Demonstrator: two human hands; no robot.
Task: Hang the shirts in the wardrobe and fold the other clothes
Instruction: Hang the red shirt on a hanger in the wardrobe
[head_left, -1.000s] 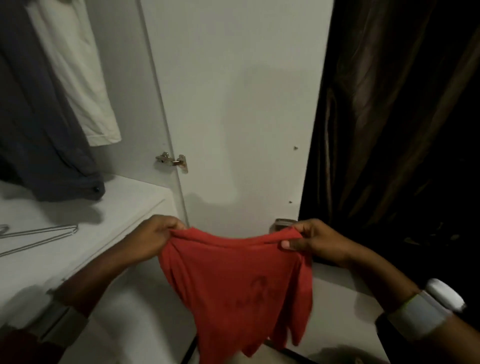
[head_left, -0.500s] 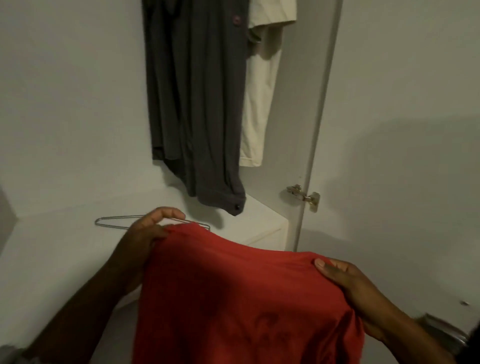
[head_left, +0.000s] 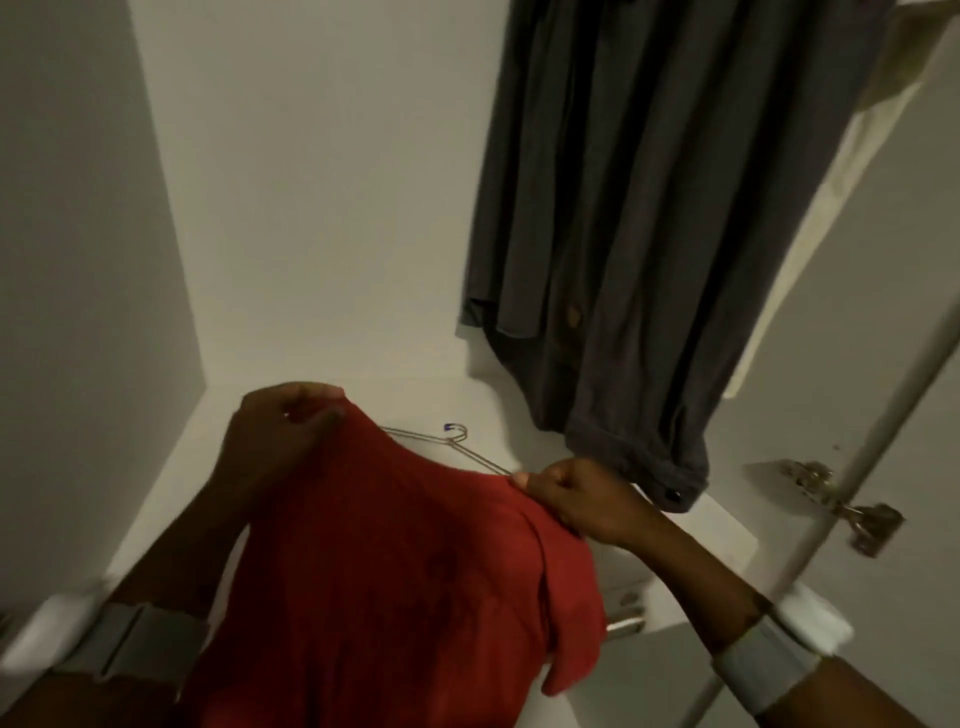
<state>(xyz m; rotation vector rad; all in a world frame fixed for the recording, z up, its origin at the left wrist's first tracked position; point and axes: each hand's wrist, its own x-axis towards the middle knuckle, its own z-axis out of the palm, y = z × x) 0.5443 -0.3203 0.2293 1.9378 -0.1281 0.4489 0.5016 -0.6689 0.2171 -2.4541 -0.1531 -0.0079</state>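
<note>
Here both hands hold up a red shirt (head_left: 395, 582) in front of the open wardrobe. The left hand (head_left: 275, 441) has its fingers (head_left: 311, 415) curled closed over one top corner of the fabric, thumb pressed against the cloth from the near side. The right hand (head_left: 582, 504) has its fingers closed in a pinch on the opposite top corner, the thumb tip (head_left: 519, 479) showing at the edge of the cloth. Between the two sets of fingers the upper hem of the shirt runs in a shallow sag, and the rest of it hangs down below them, with a short sleeve (head_left: 576, 613) drooping just under the right fingers.

Just beyond the fingers, on the white wardrobe shelf (head_left: 322, 374), lies a wire hanger (head_left: 457, 441); its hook sits between the two hands and one arm of it runs down to the right thumb tip, though whether they touch cannot be told. Above and beyond the right fingers hangs a dark grey shirt (head_left: 639, 234), its lower hem close to that hand, and a cream garment (head_left: 831, 218) hangs behind it. Further right of the right fingers is the wardrobe door (head_left: 893, 364) with a metal hinge (head_left: 857, 512). Each wrist wears a grey band (head_left: 135, 649) with a white device.
</note>
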